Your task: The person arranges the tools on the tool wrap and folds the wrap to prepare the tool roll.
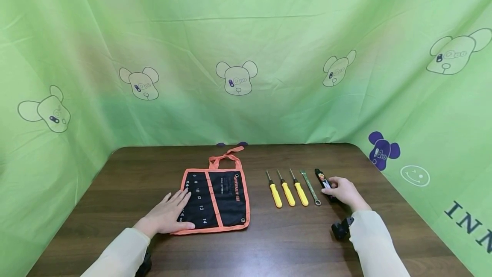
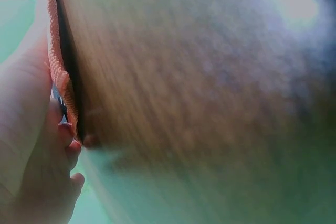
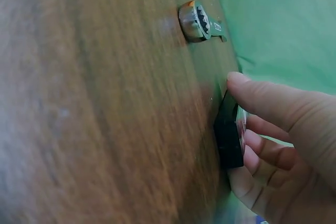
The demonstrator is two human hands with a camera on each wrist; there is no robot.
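My left hand (image 1: 167, 213) lies flat with fingers spread on the left edge of a black tool pouch (image 1: 228, 191) with orange trim and printed size numbers. In the left wrist view, the pouch's orange edge (image 2: 55, 40) runs along the hand. My right hand (image 1: 346, 192) pinches a slim black object with a printed label (image 1: 323, 178) between thumb and fingers, close on the table. Its blocky black end (image 3: 229, 142) shows in the right wrist view. Left of it lies a combination wrench (image 1: 309, 187), its ring end nearest me.
Three yellow-handled screwdrivers (image 1: 287, 193) lie side by side between pouch and wrench, tips pointing away. Orange straps (image 1: 226, 157) stretch from the pouch's far edge. Behind the brown wooden table (image 1: 153, 161) hangs a green curtain (image 1: 192, 110) with cartoon heads.
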